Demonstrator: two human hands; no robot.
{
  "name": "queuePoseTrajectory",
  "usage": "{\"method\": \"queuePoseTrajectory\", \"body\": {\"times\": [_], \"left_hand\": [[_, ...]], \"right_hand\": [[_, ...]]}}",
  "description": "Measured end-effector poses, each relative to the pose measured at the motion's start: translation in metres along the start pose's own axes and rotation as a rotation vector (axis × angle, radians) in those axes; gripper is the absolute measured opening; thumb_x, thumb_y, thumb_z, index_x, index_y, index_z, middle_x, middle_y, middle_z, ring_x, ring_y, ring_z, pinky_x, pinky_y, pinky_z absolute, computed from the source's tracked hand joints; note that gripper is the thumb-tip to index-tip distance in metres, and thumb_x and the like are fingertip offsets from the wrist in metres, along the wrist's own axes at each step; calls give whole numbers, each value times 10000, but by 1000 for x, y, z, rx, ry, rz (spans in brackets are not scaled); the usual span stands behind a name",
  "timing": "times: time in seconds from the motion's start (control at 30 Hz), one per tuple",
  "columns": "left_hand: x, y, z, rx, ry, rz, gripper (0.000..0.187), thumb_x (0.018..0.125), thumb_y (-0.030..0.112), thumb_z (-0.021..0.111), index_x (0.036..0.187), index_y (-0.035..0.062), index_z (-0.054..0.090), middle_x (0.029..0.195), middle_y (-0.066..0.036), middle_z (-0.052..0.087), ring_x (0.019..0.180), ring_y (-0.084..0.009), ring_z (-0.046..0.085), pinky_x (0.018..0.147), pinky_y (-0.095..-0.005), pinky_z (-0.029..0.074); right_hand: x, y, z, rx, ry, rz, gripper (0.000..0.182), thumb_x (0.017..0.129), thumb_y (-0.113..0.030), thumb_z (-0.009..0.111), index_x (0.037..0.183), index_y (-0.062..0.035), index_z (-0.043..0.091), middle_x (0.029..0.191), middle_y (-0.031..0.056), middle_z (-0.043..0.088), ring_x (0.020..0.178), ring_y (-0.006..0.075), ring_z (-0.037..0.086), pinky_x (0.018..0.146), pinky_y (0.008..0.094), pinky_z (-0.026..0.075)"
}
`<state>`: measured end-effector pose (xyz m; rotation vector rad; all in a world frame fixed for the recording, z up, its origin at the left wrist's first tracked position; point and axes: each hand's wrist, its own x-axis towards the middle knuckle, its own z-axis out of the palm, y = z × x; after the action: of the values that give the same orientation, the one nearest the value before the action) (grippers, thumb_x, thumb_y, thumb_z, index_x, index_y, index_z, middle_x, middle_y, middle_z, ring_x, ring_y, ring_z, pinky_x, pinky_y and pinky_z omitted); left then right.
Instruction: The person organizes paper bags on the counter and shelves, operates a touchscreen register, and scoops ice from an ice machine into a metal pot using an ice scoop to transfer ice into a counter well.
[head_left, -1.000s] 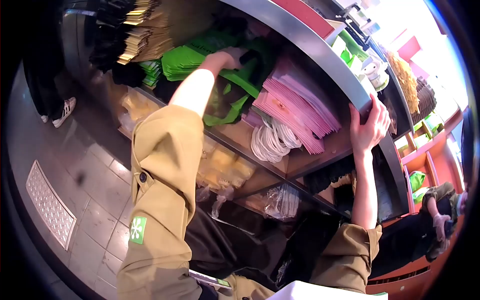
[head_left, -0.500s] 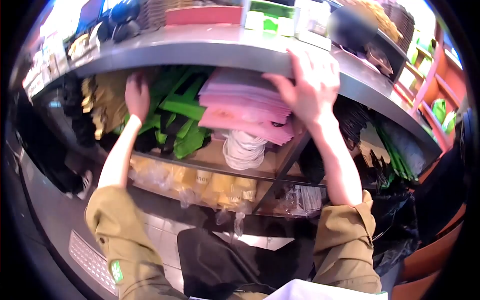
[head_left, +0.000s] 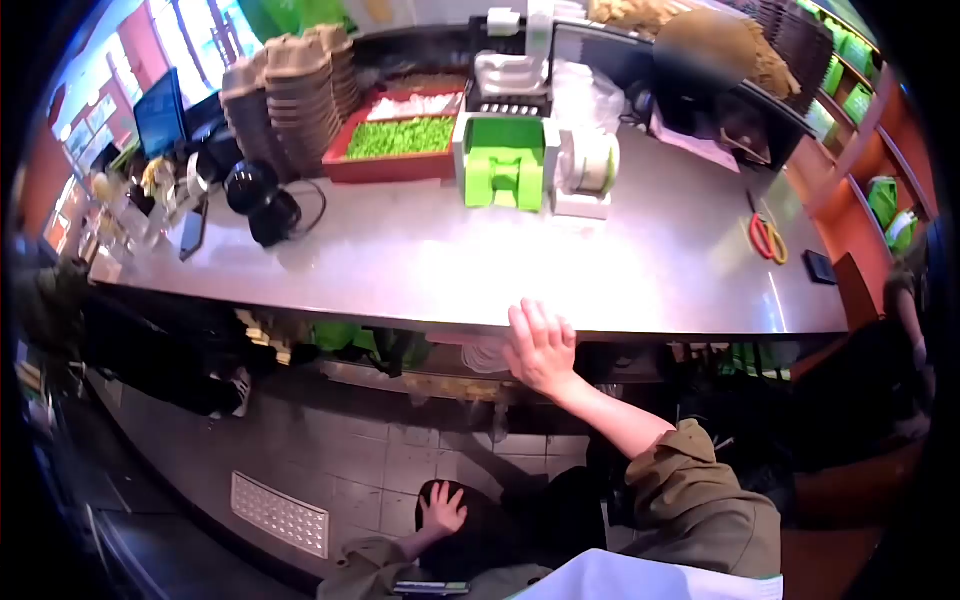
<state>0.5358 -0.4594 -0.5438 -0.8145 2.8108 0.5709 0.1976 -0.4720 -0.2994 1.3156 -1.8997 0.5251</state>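
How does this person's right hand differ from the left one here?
The right hand lies over the front edge of the shiny grey metal counter, while the left hand rests lower down, on the dark cloth over the person's leg. The right hand's fingers lie close together; the left hand's are spread apart. The right hand also looks larger in the picture than the left. Both are bare, with nothing visible held in either.

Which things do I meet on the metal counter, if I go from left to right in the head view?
Flat dark object, black rounded device, red tray, green-fronted box, white roll holder, scissors, small black block.
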Motion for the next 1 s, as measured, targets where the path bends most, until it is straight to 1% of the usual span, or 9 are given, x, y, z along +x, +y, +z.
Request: {"method": "queuePoseTrajectory", "body": {"times": [0.23,0.33,0.4,0.43,0.47,0.6,0.7,0.87,1.0], "left_hand": [[-70,-44,-27,-596,-734,-36,469,790,451,407,1114,122,492,1148,-146,458,1105,-272,394,919,-406,307],[-70,-11,-155,-560,-592,-234,378,788,345,453,1024,65,548,976,-142,569,948,-259,525,828,-314,396],[-64,-22,-164,-383,-113,-103,260,752,226,491,910,46,592,860,-150,596,819,-245,568,705,-343,433],[-55,-2,-189,-593,-46,-480,249,742,221,498,886,43,593,815,-133,603,759,-244,574,671,-338,435],[-42,-7,-181,-714,41,-466,207,730,179,497,851,28,571,651,-85,576,613,-182,557,562,-295,443],[13,-10,-186,-1038,-218,-331,283,735,268,510,897,45,572,797,-120,605,737,-232,588,639,-352,451],[32,25,-247,-152,-76,-343,264,735,270,516,898,69,571,824,-176,588,812,-257,575,660,-382,454],[31,4,-292,274,-146,-361,248,724,209,484,914,84,581,934,-115,590,889,-242,567,763,-391,434],[18,-67,-314,-34,-140,-671,346,712,275,505,988,76,569,1019,-132,556,912,-257,557,794,-352,431]], "right_hand": [[30,9,-61,98,-452,-62,772,555,-154,589,1225,29,250,1224,210,309,1161,318,278,955,378,219],[36,5,-65,62,-515,-38,744,561,-152,583,1206,42,268,1221,210,313,1151,323,289,943,392,239],[59,-4,-90,164,-559,97,553,620,-181,567,1101,31,395,1153,212,384,1074,339,369,861,399,339],[67,-14,-101,291,-758,233,486,640,-222,566,1048,14,447,1102,207,430,1028,332,415,807,398,378],[79,-30,-115,414,-959,368,429,660,-263,564,994,-3,499,1052,202,476,981,325,461,753,397,417],[81,-121,-176,1109,-999,-58,443,736,-397,517,1026,-62,528,968,145,550,916,297,513,774,363,415],[68,-201,-193,1699,-1218,-64,475,806,-428,436,1076,-41,493,1045,158,519,994,262,483,840,311,368],[106,-211,-261,1642,-919,-191,283,787,-254,504,785,28,481,747,185,530,734,292,521,640,334,399],[116,-208,-314,1834,-661,35,184,767,-144,517,748,32,467,630,161,485,632,255,512,575,319,390]]}}
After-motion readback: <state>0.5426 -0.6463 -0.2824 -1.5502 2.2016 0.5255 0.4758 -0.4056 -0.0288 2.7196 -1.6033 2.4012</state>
